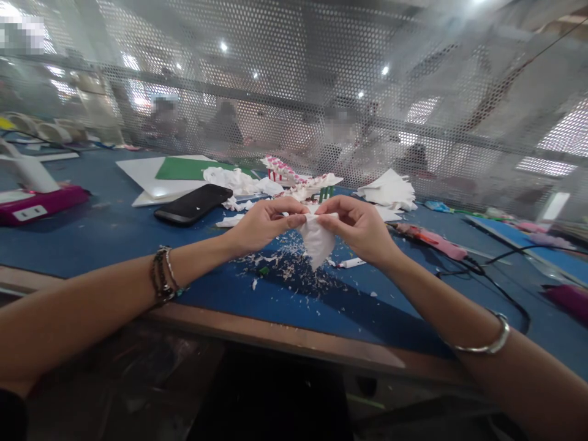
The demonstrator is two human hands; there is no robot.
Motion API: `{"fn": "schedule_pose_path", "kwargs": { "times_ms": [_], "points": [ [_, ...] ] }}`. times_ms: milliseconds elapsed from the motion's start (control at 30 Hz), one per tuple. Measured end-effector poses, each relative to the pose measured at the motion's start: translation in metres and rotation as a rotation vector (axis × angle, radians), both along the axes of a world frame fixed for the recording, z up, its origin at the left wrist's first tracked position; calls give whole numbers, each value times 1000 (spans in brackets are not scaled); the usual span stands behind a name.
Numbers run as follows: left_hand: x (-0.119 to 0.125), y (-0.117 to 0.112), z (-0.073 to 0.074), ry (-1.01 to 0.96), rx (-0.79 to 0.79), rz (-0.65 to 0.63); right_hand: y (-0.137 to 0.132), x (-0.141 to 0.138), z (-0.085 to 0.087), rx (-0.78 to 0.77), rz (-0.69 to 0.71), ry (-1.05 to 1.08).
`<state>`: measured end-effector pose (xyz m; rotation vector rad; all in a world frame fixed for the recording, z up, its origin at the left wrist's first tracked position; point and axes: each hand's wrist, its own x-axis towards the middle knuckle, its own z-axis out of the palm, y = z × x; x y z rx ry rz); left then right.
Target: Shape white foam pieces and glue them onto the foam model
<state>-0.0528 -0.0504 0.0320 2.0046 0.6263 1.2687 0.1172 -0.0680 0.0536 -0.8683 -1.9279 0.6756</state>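
A white piece of thin, fabric-like material (318, 242) hangs in a pointed shape above the table. At its top edge, my left hand (271, 223) pinches it between thumb and fingers. My right hand (356, 223) grips the same edge close beside the left fingertips. Below it, small white scraps (291, 269) lie scattered over the blue tabletop. Just behind my hands stand rows of pink-tipped and white pieces (294, 174) with red and green supports. A white pen-like stick (351, 263) rests near my right wrist.
A black phone (193, 205) lies left of my hands, before a green sheet (184, 168) and crumpled white material (239, 179). Stacked white pieces (390, 190) sit at the back right. A pink corded tool (432, 241) lies right; a purple power strip (43, 205) sits left. Perforated mesh (285, 79) closes the back.
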Motion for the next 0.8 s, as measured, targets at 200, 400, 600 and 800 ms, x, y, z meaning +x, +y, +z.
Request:
{"fn": "schedule_pose_path", "kwargs": {
  "times_ms": [200,400,600,800],
  "points": [
    [0,1,-2,-5,14,4,-2,-1,-1,73,-40,-57],
    [1,0,-2,-57,-84,-46,-4,0,1,-27,0,-32],
    [1,3,-5,-184,-209,-136,-4,0,1,-37,-1,-4],
    [2,4,-7,-247,-279,-227,-4,-2,0,-33,35,5]
  ]
}}
